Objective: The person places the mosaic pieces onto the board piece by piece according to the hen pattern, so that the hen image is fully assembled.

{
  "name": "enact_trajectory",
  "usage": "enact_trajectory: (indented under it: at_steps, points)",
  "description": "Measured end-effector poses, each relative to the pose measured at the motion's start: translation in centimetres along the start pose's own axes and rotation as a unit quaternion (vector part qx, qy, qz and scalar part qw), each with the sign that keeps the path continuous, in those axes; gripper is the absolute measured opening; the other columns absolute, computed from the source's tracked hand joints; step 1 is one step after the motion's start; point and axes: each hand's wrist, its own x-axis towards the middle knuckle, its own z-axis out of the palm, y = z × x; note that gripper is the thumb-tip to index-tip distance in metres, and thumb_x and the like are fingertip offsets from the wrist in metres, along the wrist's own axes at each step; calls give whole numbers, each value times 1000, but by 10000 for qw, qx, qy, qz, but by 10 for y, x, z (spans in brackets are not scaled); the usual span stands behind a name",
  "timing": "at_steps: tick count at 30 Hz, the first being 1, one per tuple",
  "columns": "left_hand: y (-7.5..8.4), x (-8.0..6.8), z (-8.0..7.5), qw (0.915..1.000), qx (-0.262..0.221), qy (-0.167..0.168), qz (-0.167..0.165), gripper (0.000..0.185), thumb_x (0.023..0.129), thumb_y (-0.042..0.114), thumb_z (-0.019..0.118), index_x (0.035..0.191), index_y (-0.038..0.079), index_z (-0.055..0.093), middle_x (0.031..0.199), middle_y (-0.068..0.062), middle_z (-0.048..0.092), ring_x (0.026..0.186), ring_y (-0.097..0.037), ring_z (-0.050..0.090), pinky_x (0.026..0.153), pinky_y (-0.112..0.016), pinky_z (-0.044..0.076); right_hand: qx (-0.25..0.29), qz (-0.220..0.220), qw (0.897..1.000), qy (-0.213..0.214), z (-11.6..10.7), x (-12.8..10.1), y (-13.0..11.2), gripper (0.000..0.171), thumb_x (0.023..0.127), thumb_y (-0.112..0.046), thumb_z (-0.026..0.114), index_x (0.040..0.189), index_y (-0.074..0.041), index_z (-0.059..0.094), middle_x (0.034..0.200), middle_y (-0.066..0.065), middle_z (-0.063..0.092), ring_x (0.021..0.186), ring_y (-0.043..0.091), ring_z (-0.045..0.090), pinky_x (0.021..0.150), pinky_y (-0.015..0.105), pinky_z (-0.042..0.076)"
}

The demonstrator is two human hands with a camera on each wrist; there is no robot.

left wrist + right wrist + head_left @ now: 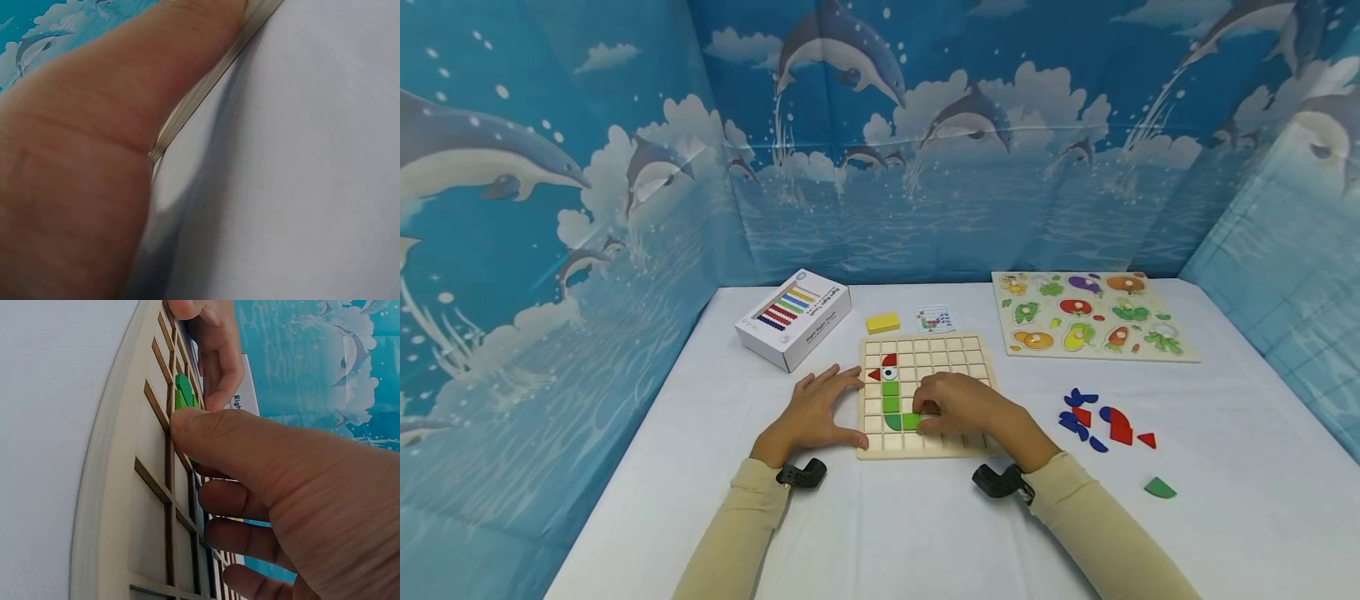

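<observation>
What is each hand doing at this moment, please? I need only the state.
Left hand: open, fingers spread at the board's left side.
Right hand: closed, seemingly pinching a green square.

A table (910, 542) is covered by a white cloth (685, 433) and is enclosed by a back sheet (880, 200), a left sheet (512, 358) and a right sheet (1285, 250), all of blue fabric. Leaping dolphins (842, 50), white clouds (1045, 92) and rippled water (925, 233) are printed across them. Faint creases are seen in the back sheet, and the upper part of the right sheet is brightened by light.
</observation>
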Motion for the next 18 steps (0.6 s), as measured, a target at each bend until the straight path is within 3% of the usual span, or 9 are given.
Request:
enact_trajectory:
  at_steps: [12,18]
  points:
    - [-2,1,2,10000,30,57,76,99,63,81,76,142,29,51,163,8,32,153,-26,16,119,-56,8,-19,-18,10000,46,1,-1,1,16,85,-25,83,97,-18,77,82,-13,58,77,9,50,71,29,47]
    - [-2,0,3,10000,16,45,43,99,63,81,76,143,29,51,163,8,32,152,-26,16,119,-56,9,7,-23,10000,2,0,-4,1,25,86,-25,83,106,-12,79,87,-11,60,78,10,51,73,30,48]
